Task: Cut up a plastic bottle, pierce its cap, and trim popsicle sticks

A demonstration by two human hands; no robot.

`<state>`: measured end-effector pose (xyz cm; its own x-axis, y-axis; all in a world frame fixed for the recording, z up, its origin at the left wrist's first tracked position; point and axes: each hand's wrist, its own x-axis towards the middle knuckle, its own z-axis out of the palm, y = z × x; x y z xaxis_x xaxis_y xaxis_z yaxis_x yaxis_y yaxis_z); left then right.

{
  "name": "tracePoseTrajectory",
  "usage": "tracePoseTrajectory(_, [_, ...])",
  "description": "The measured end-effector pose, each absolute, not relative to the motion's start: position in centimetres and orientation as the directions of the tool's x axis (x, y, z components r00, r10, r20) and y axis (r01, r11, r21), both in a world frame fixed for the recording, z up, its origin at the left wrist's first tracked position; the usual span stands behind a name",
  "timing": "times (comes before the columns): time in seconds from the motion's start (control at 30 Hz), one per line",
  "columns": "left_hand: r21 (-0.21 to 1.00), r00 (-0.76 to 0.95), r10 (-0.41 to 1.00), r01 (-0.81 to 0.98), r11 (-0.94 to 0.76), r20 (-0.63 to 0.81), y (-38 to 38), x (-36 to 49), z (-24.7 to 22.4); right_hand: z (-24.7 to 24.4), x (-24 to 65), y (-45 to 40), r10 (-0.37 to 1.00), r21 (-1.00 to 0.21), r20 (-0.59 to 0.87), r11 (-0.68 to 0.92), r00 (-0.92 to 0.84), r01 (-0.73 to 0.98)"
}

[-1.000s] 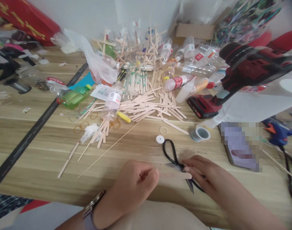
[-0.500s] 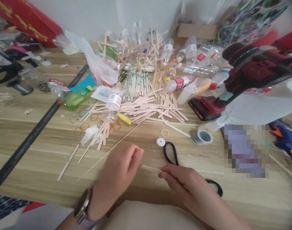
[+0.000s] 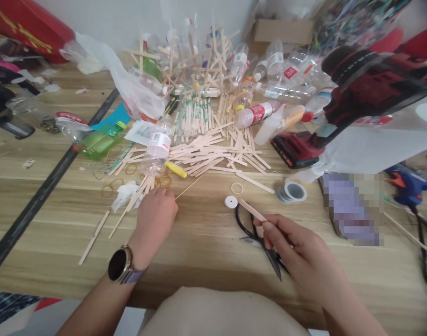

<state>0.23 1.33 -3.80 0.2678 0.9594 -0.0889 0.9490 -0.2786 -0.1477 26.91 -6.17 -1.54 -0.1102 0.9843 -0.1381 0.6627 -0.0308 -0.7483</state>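
Observation:
Between the thumb and fingers of my right hand (image 3: 287,238) is a wooden craft stick (image 3: 252,210), its free end pointing up and left. Black-handled scissors (image 3: 273,263) lie on the table beneath that hand, partly covered by it. My left hand (image 3: 157,214) is over the table at the near ends of several craft sticks (image 3: 134,198), back of the hand up. Its fingertips are hidden, so its grip does not show. A thin bamboo skewer (image 3: 188,187) passes under it. Left of the wrist lies a loose stick (image 3: 94,237).
A clear bottle (image 3: 159,144), a yellow-handled tool (image 3: 176,169) and a pile of craft sticks (image 3: 206,156) lie ahead. A white disc (image 3: 231,201) and a spool (image 3: 292,192) are near the scissors. At right stand a red cordless drill (image 3: 301,147) and a blue glue gun (image 3: 409,184).
My left hand has moved left and forward to the sticks, away from my right hand. My right hand has shifted right, tilting its stick up and uncovering more of the scissors.

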Motion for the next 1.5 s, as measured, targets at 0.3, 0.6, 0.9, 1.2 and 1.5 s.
tracePoseTrajectory(0.3, [0.244,0.259,0.925,0.951,-0.193,-0.278,-1.9,0.9,-0.1,-2.4,26.5,-5.7,0.985,-0.847,-0.167,-0.162,0.037,0.507])
tracePoseTrajectory(0.6, [0.583,0.452,0.889,0.742,-0.331,-0.070,-6.1,3.2,0.3,-2.1,25.2,-5.6,0.965,-0.953,-0.263,-0.256,-0.022,0.163])
tracePoseTrajectory(0.9, [0.507,0.462,0.886,0.754,-0.416,0.039,-6.3,2.2,-0.3,-2.4,25.3,-5.7,0.972,-0.943,-0.229,-0.236,0.057,0.233])
tracePoseTrajectory(1.2, [0.507,0.468,0.883,0.752,-0.421,0.039,-6.3,2.3,-0.8,-2.5,25.3,-6.0,0.982,-0.906,-0.170,-0.188,0.080,0.380])
tracePoseTrajectory(1.5, [0.516,0.480,0.877,0.746,-0.422,0.024,-6.5,2.1,-0.8,-2.6,25.2,-6.2,0.990,-0.884,-0.122,-0.142,0.074,0.445])
